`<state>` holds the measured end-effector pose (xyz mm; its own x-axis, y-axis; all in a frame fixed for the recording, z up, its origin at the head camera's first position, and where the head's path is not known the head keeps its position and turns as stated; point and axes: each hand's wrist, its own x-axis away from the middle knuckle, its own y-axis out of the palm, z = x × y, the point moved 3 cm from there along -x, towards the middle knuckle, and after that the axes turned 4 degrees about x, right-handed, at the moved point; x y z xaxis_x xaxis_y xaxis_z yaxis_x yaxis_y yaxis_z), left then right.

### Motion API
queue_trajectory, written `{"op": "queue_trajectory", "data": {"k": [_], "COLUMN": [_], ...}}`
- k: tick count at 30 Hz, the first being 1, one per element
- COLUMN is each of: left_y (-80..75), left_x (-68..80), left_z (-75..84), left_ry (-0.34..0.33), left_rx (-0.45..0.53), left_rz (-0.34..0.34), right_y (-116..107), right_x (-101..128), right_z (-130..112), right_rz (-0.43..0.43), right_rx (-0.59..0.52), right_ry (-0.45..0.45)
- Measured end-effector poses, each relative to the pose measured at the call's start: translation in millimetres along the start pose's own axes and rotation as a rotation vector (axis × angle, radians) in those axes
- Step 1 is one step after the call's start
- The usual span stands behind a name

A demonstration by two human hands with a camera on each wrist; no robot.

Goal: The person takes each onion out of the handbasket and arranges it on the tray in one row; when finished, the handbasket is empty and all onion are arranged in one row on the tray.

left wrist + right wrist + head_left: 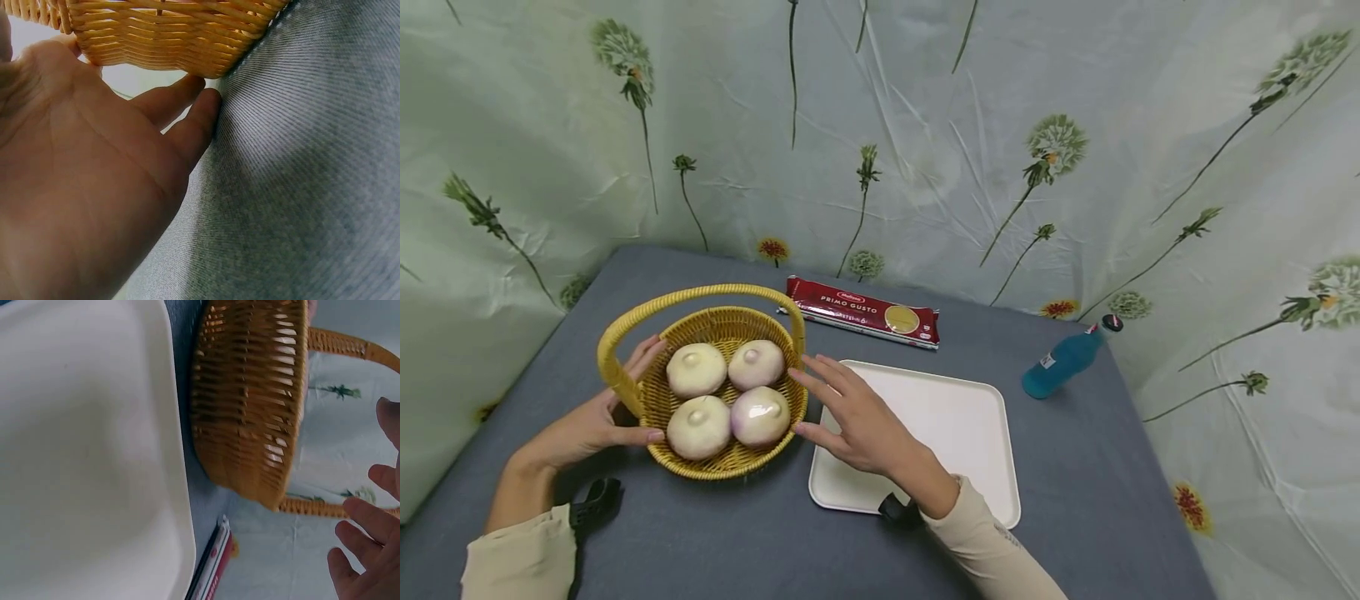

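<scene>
wicker basket (724, 327) between left hand (591, 421) and right hand (857, 421), fingers straight beside its walls

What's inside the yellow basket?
Four round, pale onions sit in the basket, two tinged purple. They cover most of the bottom, so anything beneath them is hidden.

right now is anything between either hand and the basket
Nothing visible is. The left hand lies against the wicker basket's left wall, and the right hand is at its right rim, fingers straight, over the white tray's edge. The four round vegetables sit inside, out of the way.
</scene>
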<state>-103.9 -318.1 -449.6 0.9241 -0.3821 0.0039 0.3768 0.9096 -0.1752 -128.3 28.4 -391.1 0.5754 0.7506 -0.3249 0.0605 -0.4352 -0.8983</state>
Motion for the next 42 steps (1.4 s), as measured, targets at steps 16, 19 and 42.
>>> {"op": "queue_trajectory", "data": {"k": [16, 19, 42], "left_y": [1.6, 1.6, 2.8], "left_x": [1.9, 2.0, 0.8], "left_z": [0.0, -0.5, 0.5], "left_ry": [0.022, 0.036, 0.015], "left_rx": [-0.001, 0.007, -0.017], "left_rz": [-0.004, -0.006, -0.003], "right_y": [25, 31, 56], "right_x": [-27, -30, -48], "right_z": [-9, -8, -12], "right_rz": [-0.059, -0.1, -0.102], "right_rx": [-0.07, -0.079, -0.054], "right_ry": [-0.078, -0.054, -0.049]}}
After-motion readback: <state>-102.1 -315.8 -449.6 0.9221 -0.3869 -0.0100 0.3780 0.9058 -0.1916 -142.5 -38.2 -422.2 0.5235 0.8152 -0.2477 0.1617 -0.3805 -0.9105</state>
